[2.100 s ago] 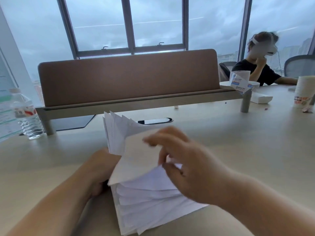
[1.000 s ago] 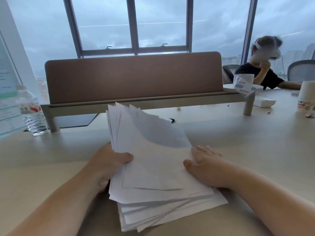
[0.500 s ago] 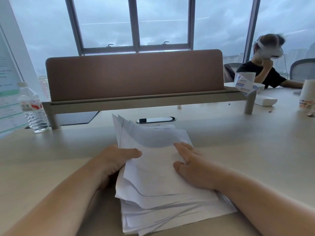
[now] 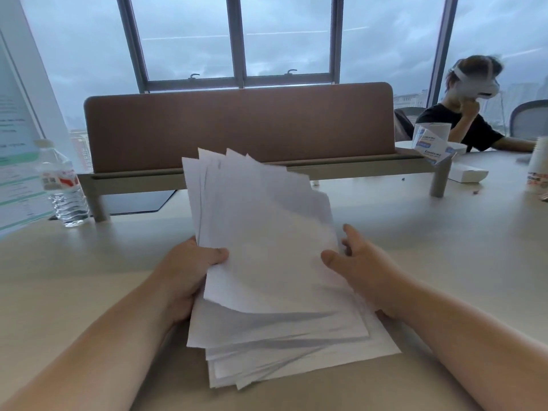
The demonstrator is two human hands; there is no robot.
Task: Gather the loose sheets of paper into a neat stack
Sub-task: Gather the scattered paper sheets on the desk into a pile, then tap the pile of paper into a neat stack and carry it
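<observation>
White sheets [image 4: 267, 250] are filling the middle of the frame, fanned out and uneven, their far corners splaying toward the upper centre while the near ends are lying on the table [image 4: 444, 262] in a loose, skewed pile. The left hand [image 4: 189, 271] is gripping the left edge of the raised sheets, its thumb lying across the top page and the rest of its fingers hidden behind the paper. The right hand [image 4: 364, 262] is sitting at the right edge of the sheets with its fingers [image 4: 351, 232] relaxed and slightly spread; the thumb is touching the paper's edge, and the hand is not closing round anything. Both forearms are reaching in from the lower corners of the frame.

Beyond the paper, a brown divider [image 4: 237, 126] is standing across the table on pale legs, with tall windows [image 4: 237, 40] and a grey sky behind it. A bottle [image 4: 60, 185] of water is standing at middle left, just beside the divider's left leg, and a printed panel [image 4: 14, 161] is leaning at the left edge. In the upper right, another person [image 4: 468, 114] in a dark shirt is sitting at the table wearing a headset. Near that person, a white cup [image 4: 433, 137] and a flat white box [image 4: 468, 175] are resting by the divider's right end, and a stack of paper cups [image 4: 538, 170] is showing at the right edge.
</observation>
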